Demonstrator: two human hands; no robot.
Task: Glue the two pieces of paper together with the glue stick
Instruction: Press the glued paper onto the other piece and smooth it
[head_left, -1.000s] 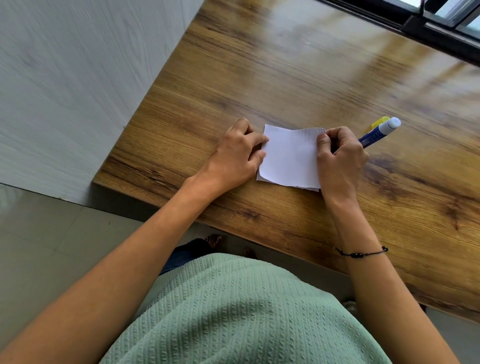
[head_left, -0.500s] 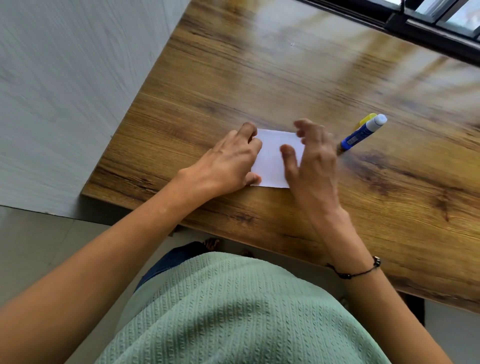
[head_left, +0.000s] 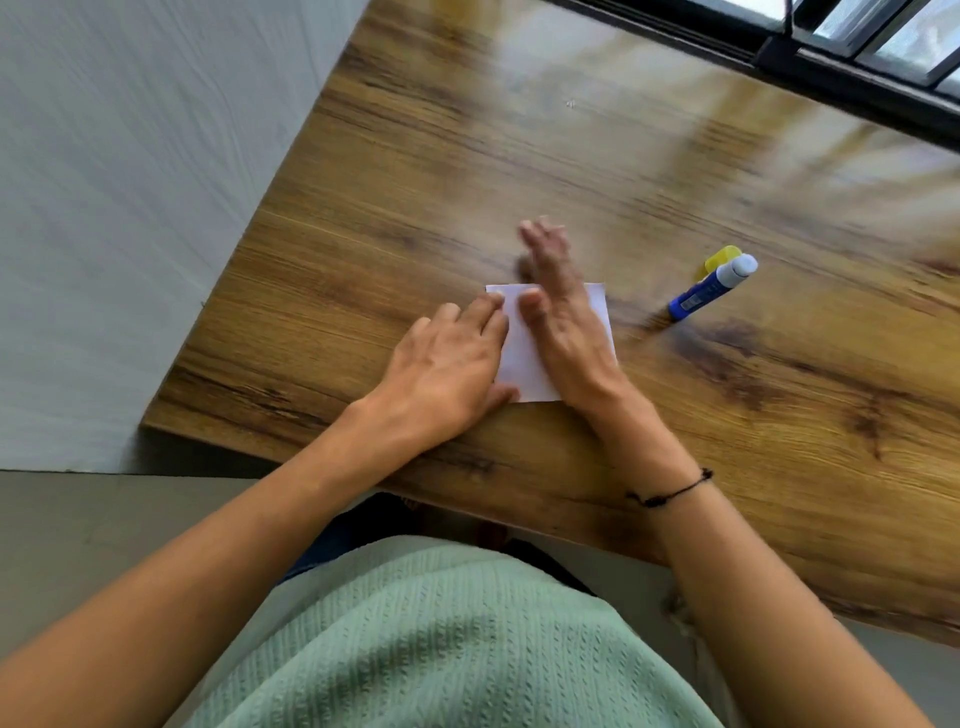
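One view only (head cam). Paper (head_left: 524, 358), white, roughly square, lies flat at frame centre on table (head_left: 727, 467), near the front edge; whether it is one sheet or two stacked cannot be told. Left hand (head_left: 447, 369) lies palm down, fingers loosely together, tips on the paper's left margin, holding nothing. Right hand (head_left: 566, 322) is flat w/ fingers extended, laid across the paper's middle; fingertips reach past the far edge toward upper frame, blurred; holds nothing. Glue stick (head_left: 711, 288) lies on the table, right of centre, apart from the paper and both hands; long axis runs lower left to upper right, white end pointing upper right. Yellow cap (head_left: 722, 257) sits just beside that end. Right hand is the nearer one to the stick. Judged step: pressing/smoothing the joined paper; glue probably already applied.
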